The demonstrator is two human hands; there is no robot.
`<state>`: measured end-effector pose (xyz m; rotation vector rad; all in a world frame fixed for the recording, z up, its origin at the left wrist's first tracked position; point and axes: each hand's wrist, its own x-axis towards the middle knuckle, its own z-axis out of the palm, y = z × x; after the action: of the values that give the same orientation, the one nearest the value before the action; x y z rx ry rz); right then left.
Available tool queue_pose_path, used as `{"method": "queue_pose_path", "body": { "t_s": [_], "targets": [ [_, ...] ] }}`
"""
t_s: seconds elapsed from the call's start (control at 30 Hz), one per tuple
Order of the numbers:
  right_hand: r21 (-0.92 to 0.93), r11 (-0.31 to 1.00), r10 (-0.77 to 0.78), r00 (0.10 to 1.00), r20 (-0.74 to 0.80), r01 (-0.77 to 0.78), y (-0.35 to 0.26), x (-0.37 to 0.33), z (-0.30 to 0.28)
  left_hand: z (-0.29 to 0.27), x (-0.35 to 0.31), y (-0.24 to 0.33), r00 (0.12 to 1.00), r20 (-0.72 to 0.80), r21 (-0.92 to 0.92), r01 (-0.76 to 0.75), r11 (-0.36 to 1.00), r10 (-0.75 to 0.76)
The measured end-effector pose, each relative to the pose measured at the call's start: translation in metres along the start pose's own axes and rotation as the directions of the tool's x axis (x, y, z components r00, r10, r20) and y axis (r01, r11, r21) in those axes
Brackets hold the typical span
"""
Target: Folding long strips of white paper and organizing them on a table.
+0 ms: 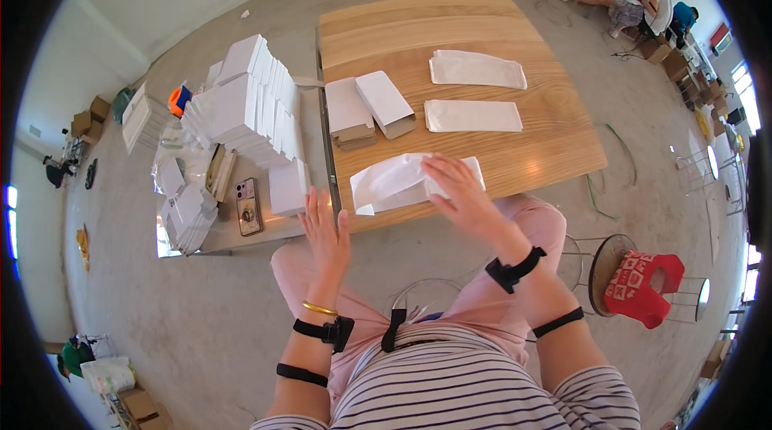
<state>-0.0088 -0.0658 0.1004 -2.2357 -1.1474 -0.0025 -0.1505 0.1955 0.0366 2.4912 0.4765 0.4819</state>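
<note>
A thin white sheet-like sleeve (390,181), perhaps a paper or soft bag, lies at the near edge of the wooden table, its left part bulging and one corner folded over. My right hand (460,193) rests on it, fingers stretched across its upper middle; its underside and thumb are hard to make out. My left hand (324,235) is raised at the table's near left corner, fingers apart, holding nothing. Right beside its fingertips stands a white box (287,189). Farther off lie two flat piles of similar white sleeves, a nearer pile (473,116) and a farther pile (477,69).
Flat white cartons (386,102) lie on the wooden table's (386,24) left side. On the lower side table are tall stacked white boxes (249,100), a phone (248,206) and an orange tape roll (178,100). A stool with a red bag (643,287) stands right. Other people sit far off.
</note>
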Motion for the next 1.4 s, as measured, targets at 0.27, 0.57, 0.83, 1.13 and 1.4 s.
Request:
{"method": "queue_pose_path", "body": {
  "t_s": [0.27,0.57,0.83,1.13,1.4],
  "targets": [
    [-0.025,0.999,0.040,0.996,0.082,-0.038,0.065,-0.044,-0.066,0.057,0.016,0.056,0.941,0.113,0.056,-0.326,0.944,0.319],
    [-0.175,0.981,0.111,0.982,0.154,-0.083,0.121,-0.082,-0.077,0.105,0.015,0.087,0.832,0.394,0.111,-0.465,0.878,0.391],
    [-0.177,0.967,0.210,0.967,0.142,-0.184,0.142,-0.108,-0.084,0.107,0.016,0.089,0.804,0.438,0.124,-0.497,0.859,0.403],
    [-0.208,0.945,0.281,0.953,0.111,-0.254,0.153,-0.129,-0.084,0.119,0.021,0.090,0.788,0.450,0.160,-0.533,0.831,0.420],
    [-0.192,0.974,0.143,0.982,0.125,-0.118,0.118,-0.078,-0.028,0.118,0.030,0.085,0.806,0.442,0.179,-0.509,0.842,0.394]
  ]
}}
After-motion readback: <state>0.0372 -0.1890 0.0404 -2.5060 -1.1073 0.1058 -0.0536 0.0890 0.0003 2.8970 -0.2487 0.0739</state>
